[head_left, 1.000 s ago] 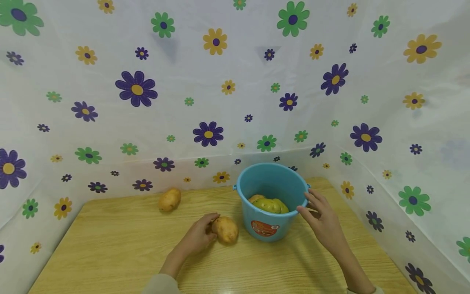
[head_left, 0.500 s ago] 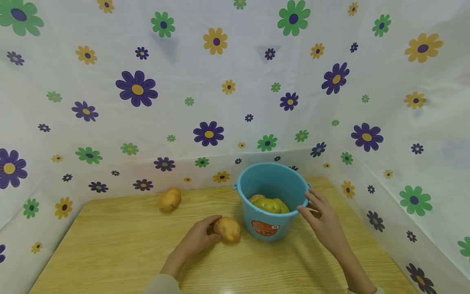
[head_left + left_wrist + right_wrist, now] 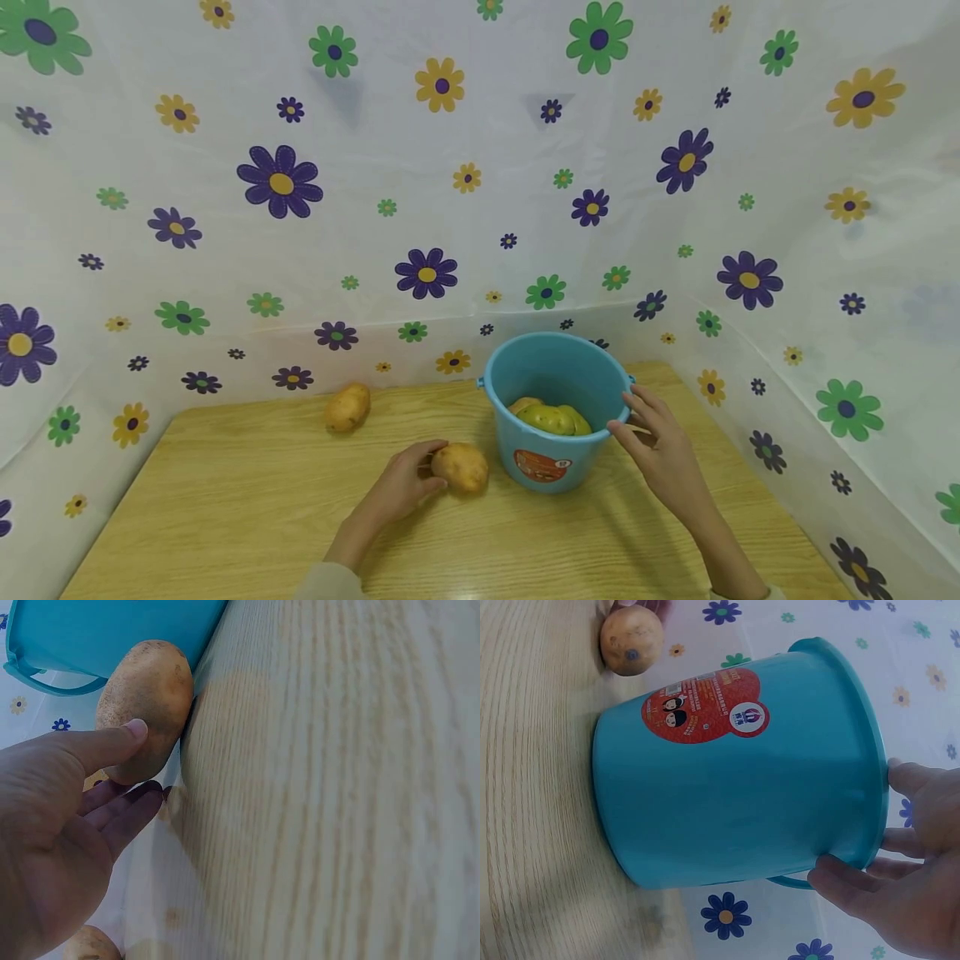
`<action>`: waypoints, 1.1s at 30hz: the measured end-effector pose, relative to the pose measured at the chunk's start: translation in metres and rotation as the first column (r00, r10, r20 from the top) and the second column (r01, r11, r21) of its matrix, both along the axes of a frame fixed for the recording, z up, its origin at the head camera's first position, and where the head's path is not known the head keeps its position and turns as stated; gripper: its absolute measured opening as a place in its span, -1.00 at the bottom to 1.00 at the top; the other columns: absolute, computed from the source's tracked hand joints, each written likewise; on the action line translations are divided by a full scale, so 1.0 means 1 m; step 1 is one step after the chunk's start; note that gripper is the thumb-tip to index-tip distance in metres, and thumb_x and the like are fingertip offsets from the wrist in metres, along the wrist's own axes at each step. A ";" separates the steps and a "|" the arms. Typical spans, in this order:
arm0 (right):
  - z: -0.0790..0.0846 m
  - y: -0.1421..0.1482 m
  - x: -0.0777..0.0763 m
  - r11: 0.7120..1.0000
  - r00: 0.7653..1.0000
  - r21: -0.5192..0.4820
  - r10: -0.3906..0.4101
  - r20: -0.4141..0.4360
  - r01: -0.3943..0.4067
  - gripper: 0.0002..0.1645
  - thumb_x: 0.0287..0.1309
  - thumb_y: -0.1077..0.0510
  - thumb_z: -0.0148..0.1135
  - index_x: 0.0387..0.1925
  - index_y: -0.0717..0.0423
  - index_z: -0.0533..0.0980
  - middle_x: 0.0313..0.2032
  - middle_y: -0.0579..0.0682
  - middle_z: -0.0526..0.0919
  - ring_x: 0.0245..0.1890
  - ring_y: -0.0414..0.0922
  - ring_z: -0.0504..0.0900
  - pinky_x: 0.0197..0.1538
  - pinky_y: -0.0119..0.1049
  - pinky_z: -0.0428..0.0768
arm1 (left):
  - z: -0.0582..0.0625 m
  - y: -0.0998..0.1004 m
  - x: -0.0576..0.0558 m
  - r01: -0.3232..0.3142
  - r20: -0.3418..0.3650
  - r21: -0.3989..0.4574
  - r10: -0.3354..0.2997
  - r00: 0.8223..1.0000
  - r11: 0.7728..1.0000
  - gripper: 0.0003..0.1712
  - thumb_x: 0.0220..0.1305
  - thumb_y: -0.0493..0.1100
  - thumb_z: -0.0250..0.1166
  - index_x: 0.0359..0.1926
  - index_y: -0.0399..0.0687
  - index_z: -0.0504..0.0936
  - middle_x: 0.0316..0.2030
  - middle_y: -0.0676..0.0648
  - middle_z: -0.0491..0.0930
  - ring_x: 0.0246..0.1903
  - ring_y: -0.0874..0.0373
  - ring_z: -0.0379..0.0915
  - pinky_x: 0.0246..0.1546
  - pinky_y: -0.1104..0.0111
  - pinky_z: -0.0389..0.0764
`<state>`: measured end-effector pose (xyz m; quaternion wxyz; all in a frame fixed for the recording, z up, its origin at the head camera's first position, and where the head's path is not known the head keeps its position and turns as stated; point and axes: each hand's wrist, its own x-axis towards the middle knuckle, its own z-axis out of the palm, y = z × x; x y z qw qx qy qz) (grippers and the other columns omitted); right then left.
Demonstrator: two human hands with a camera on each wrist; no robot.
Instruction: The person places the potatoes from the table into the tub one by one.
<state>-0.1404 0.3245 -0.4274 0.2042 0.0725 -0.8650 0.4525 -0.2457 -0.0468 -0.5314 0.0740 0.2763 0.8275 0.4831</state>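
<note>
Potato (image 3: 461,467), tan and oval, is at the fingertips of a person's left hand (image 3: 403,483), which pinches it: thumb on the near side, fingers reaching round behind. The gap between thumb and fingers is about as wide as the end they hold, and most of the potato sticks out beyond the fingertips, away from the palm. It is low over a wood-grain surface (image 3: 255,500); whether it touches down cannot be told.

Just to the right of the left hand and its potato, and apart from them, an upright blue bucket (image 3: 558,367) stands on the same surface. A red label (image 3: 540,467) on its wall faces the person.

At the bucket's other side, the right hand (image 3: 663,454) holds the rim with thumb and fingertips spread along it. A blue handle (image 3: 791,883) hangs on the bucket's outside, below the right hand's fingers. Inside the bucket, lower than the right hand and to its left, sits lumpy green produce (image 3: 552,419), with a tan item (image 3: 524,405) partly hidden behind it.

Ahead of the left hand and to its left, a second potato (image 3: 347,407) rests near the far edge. Beyond both hands rises a white flowered sheet (image 3: 345,242).
</note>
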 end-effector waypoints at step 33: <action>0.001 0.000 0.000 1.000 1.000 0.011 0.004 -0.008 -0.004 -0.33 0.45 0.20 0.27 0.41 0.50 0.31 0.46 0.38 0.22 0.16 0.30 0.61 0.03 -0.69 0.50 | 0.050 -0.024 -0.005 -0.052 0.007 0.082 0.051 0.999 0.995 -0.34 0.27 -0.39 0.45 0.35 -0.37 0.45 0.22 -0.39 0.50 0.07 -0.22 0.62 -0.02 0.33 0.72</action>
